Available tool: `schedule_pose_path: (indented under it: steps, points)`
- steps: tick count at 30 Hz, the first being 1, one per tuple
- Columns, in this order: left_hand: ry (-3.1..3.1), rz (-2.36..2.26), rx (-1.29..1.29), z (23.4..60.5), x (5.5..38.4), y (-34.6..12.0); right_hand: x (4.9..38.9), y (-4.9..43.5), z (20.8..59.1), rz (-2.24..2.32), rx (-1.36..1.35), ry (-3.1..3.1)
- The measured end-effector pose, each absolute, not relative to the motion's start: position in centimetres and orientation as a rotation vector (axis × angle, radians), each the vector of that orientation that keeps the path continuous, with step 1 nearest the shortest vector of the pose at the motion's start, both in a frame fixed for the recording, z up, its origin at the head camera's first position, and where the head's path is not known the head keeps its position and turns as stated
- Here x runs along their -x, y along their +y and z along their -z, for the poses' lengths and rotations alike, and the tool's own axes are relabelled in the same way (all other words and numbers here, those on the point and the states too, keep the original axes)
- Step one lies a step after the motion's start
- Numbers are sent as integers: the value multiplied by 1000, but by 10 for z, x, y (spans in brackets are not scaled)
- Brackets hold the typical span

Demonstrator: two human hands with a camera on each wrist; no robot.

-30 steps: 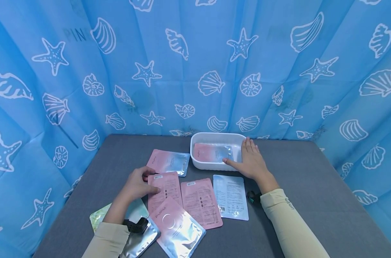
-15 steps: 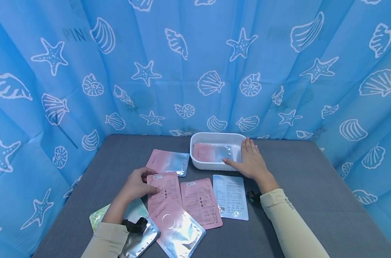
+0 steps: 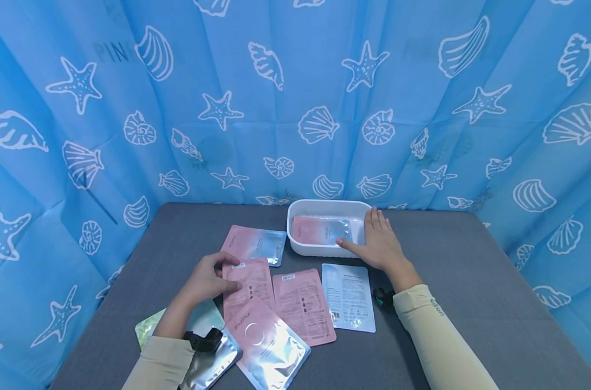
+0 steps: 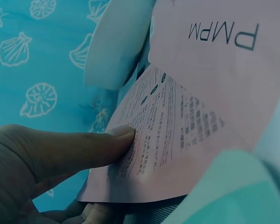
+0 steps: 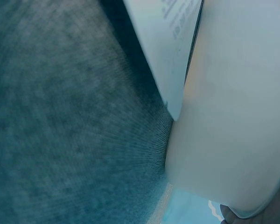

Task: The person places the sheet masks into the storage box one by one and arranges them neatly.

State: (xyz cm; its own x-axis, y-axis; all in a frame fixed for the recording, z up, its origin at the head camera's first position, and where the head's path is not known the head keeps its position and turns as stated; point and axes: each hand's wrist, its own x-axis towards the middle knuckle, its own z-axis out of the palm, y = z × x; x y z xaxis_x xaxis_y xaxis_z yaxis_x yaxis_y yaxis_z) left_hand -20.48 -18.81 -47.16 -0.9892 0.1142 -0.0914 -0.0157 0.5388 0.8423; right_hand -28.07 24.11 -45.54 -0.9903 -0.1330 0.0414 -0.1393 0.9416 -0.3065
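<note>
Pinched between thumb and curled fingers, the flat pink foil pouch with printed text (image 3: 253, 281) sits at your left hand (image 3: 208, 279), on the left part of the worktop (image 3: 446, 260), covered in grey cloth. Expect it to be light, thin and bendy, probably a bit slippery, and hard to break though easy to crease. Its near end lies under a pink-to-silver foil pouch (image 3: 271, 346), so lifting would likely drag that one along; draw it out towards its far end first. The left edge, near the far corner, looks a sound place to hold — thumb on the print, other fingers underneath.

Now the rest. Nearest you, beneath your left forearm, lie a shiny silver foil pouch (image 3: 222, 360) and a pale green pouch (image 3: 148, 326), both partly hidden. To the right of the held pouch comes a second pink printed pouch (image 3: 305, 309), then a white-and-blue printed pouch (image 3: 349, 300). Beyond your pinch, a pink-and-blue pouch (image 3: 248, 244) meets the held one's far edge; whether they overlap, you cannot tell. Farther off stands a white plastic tub (image 3: 315, 251) with another pink-and-blue pouch (image 3: 319, 232) inside. Your right hand (image 3: 382, 246) rests at its right end — fingers straight, thumb spread wide over the near rim.
</note>
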Motion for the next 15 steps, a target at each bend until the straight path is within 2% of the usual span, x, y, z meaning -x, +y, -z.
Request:
schedule_pose_path:
  steps: [15]
  points:
    - [2591,-1490,-133,474,206,-188,282,242,457,-484,-218,-3083]
